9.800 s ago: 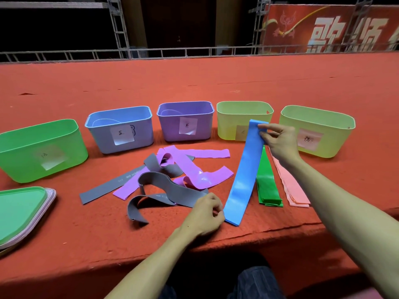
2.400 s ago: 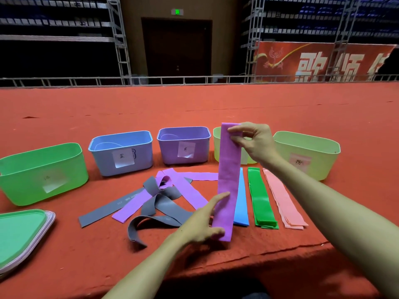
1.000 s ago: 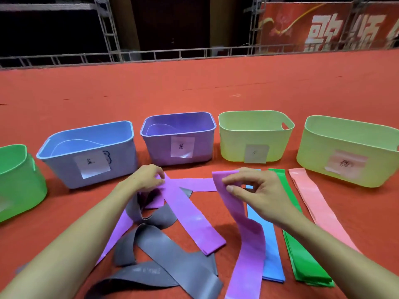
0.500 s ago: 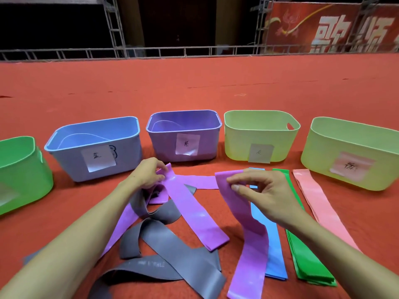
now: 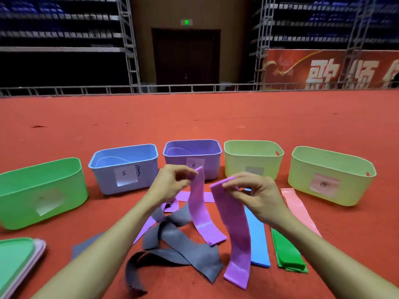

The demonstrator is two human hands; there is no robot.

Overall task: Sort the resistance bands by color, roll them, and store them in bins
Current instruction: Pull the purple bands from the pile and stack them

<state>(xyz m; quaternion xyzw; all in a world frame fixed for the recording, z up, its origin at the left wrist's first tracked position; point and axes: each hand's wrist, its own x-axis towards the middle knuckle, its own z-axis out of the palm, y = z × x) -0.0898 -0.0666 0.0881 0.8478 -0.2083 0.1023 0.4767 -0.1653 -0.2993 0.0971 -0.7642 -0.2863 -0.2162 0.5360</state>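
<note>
Purple band [image 5: 199, 212] pinched in left hand [image 5: 168, 184], second purple band [image 5: 237, 234] in right hand [image 5: 259, 197]; blue bin [image 5: 103, 178], purple bin [image 5: 210, 167] contents unclear

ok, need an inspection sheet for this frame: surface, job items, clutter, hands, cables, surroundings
Surface: red carpeted table.
Job's things: row of green bin, blue bin, purple bin, yellow-green bin, second yellow-green bin; gray bands tangled; blue band, green bands, pink band laid flat side by side.
Clutter: stacked lids at near left edge.
Hands: left hand pinches purple band at its top end; right hand pinches second purple band likewise; lower ends trail on table.
Cables: nothing seen.
Surroundings: metal railing, dark door, red banner.
</note>
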